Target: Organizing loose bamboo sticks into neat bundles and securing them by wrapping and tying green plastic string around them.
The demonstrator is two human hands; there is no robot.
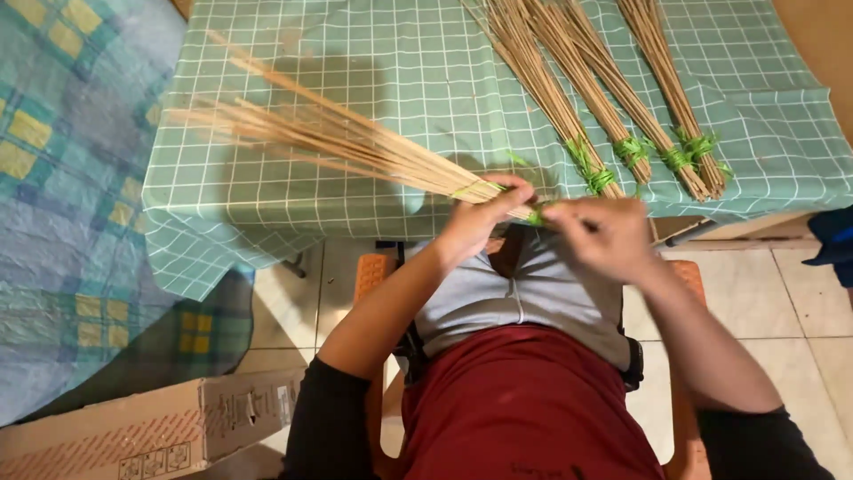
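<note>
Head view: 2 hands working a green tie at the end of a bundle of thin sticks.

Fingers of the left hand (475,218) are pinched around the gathered end of the loose stick bundle (346,142), right where a strand of green tie (536,216) shows; the right hand (604,236) has its fingers curled closed at that same strand, just beside the left, though what exactly they pinch is blurred. From the grip, the bundle fans out up and to the left over the green checked tablecloth (391,62), its far tips blurred. Further right on the cloth lie 4 tied bundles (622,98), each bound near its lower end with green ties. A cardboard box (151,427) sits on the floor at lower left.
</note>
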